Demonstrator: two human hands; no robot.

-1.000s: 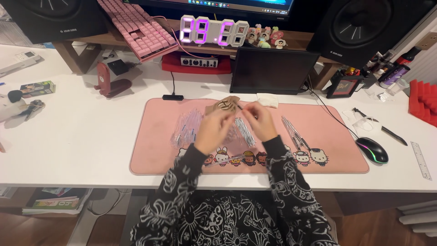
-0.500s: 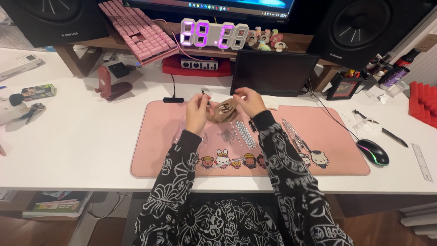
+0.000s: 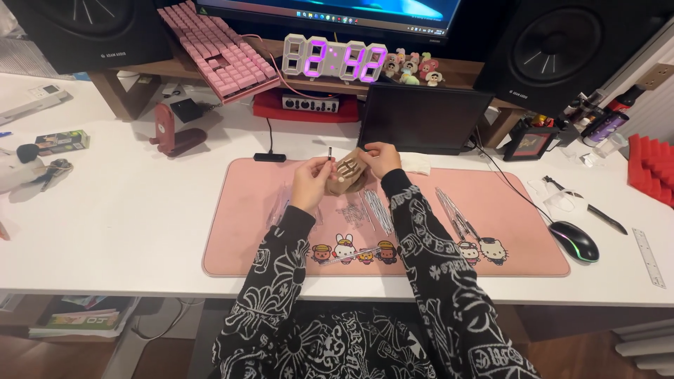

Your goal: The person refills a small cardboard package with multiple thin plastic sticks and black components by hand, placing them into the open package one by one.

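My left hand [image 3: 311, 181] pinches a small thin dark rod [image 3: 330, 154], held upright above the far part of a pink desk mat [image 3: 246, 231]. My right hand [image 3: 380, 158] grips a small tan, ribbed model piece [image 3: 346, 174] just right of the rod, tilted toward it. Several thin silvery metal rods [image 3: 372, 210] lie loose on the mat under my forearms, and more silvery rods [image 3: 453, 210] lie to the right. Clear plastic bags [image 3: 277, 207] rest on the mat by my left wrist.
A dark tablet [image 3: 421, 116] leans upright behind the mat. Further back stand a glowing digital clock [image 3: 333, 57], a pink keyboard [image 3: 217, 52] and two black speakers [image 3: 562, 49]. A black mouse [image 3: 574, 240], a pen [image 3: 597, 210] and a ruler [image 3: 649, 256] lie right.
Both hands lifted from the bags on the mat's middle and moved toward the mat's far edge. The left hand now holds up a small rod beside the tan piece.
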